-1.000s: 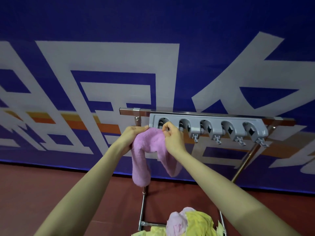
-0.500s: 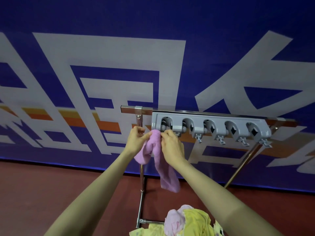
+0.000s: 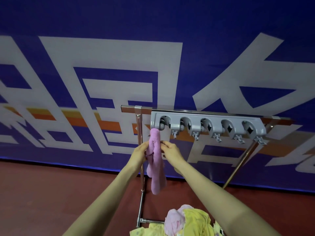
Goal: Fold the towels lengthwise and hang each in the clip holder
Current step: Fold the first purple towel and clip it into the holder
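the grey clip holder (image 3: 208, 118) is mounted on the top rail of a metal rack (image 3: 129, 108) and carries five clips in a row. the pink towel (image 3: 156, 167), folded into a narrow strip, hangs straight down from the clip at the holder's left end. its upper end sits at that clip's roller, and its lower end hangs free well below the holder.

the left hand (image 3: 140, 153) is just below the holder's left end, on the left side of the towel, with its fingers curled against the fabric and gripping it. the right hand (image 3: 171, 151) is also just below the holder, on the towel's right side, with its fingertips pinching the towel edge. both hands meet the towel at about the same height, near the clip and under it.

a pile of yellow and pink towels (image 3: 190, 220) lies far below the holder, at the lower edge of the view. behind the holder stands a blue banner (image 3: 170, 23) with large white characters and an orange stripe. below the holder, the floor (image 3: 51, 193) is dark red.
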Demonstrator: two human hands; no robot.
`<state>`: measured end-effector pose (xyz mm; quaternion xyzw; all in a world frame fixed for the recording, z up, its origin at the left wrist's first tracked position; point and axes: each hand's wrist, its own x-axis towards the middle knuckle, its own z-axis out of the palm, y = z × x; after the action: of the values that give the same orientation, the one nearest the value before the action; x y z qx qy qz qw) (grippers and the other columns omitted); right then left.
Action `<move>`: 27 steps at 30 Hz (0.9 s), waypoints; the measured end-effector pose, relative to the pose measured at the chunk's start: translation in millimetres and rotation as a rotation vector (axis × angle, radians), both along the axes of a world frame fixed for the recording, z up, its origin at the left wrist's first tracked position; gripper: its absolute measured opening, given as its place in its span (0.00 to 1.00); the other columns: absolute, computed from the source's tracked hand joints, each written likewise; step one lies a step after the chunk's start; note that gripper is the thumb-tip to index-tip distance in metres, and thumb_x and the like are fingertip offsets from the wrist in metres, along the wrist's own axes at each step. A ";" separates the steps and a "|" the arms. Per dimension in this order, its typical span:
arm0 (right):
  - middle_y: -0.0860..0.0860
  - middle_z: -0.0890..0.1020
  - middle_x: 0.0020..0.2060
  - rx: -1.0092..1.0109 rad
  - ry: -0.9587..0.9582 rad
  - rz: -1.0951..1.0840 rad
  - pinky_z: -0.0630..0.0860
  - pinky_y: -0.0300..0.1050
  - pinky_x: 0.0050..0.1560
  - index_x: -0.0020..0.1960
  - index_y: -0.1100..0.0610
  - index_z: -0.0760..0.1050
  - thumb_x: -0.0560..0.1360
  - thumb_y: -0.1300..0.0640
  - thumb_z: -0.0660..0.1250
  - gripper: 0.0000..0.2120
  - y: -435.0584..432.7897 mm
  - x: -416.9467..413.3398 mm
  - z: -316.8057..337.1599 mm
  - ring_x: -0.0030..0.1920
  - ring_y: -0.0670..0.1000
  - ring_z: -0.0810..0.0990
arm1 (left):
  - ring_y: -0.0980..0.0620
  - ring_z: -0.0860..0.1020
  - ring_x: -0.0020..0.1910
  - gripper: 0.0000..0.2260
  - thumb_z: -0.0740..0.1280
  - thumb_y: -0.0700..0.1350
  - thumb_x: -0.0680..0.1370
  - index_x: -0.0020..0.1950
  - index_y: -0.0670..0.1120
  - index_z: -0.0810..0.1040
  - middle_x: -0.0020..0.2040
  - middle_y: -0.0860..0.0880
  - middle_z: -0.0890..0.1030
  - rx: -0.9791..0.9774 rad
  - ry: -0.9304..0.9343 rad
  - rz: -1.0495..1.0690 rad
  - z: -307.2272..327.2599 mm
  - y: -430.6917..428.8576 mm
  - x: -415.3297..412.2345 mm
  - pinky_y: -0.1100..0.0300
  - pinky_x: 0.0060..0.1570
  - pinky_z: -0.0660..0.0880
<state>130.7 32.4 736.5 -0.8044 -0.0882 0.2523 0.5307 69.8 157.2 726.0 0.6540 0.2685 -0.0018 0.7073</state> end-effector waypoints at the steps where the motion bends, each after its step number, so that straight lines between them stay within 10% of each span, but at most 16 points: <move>1: 0.52 0.83 0.55 0.010 0.025 -0.004 0.76 0.52 0.61 0.59 0.51 0.79 0.78 0.52 0.59 0.14 -3.1 -1.1 -3.0 0.57 0.52 0.80 | 0.46 0.80 0.56 0.15 0.56 0.47 0.81 0.56 0.46 0.82 0.54 0.44 0.83 0.004 -0.003 0.009 0.0 -0.4 -3.7 0.52 0.56 0.75; 9: 0.54 0.81 0.45 0.083 0.174 -0.031 0.75 0.39 0.43 0.49 0.59 0.79 0.78 0.61 0.60 0.09 -49.9 -19.5 -4.9 0.47 0.52 0.79 | 0.48 0.77 0.51 0.14 0.59 0.43 0.81 0.61 0.38 0.77 0.55 0.42 0.81 0.104 0.188 0.060 -13.9 -25.4 -48.3 0.60 0.43 0.72; 13: 0.61 0.82 0.56 0.091 0.197 -0.043 0.74 0.48 0.58 0.57 0.62 0.77 0.78 0.60 0.62 0.11 -92.6 -26.3 -3.3 0.55 0.58 0.80 | 0.50 0.79 0.46 0.14 0.57 0.42 0.81 0.60 0.38 0.77 0.57 0.40 0.81 0.106 0.212 0.064 -12.6 -50.1 -70.9 0.61 0.40 0.71; 27: 0.58 0.83 0.51 0.369 0.296 -0.128 0.76 0.46 0.54 0.50 0.59 0.79 0.79 0.59 0.60 0.09 -237.0 -54.0 8.7 0.53 0.54 0.82 | 0.46 0.78 0.56 0.15 0.54 0.43 0.83 0.61 0.38 0.76 0.57 0.41 0.81 -0.107 -0.019 0.146 31.7 -167.0 -93.0 0.59 0.48 0.73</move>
<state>76.7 -204.7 745.2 -0.6521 -0.0030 0.3127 0.6907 -23.2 -9.8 757.7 0.5940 0.3082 0.0419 0.7419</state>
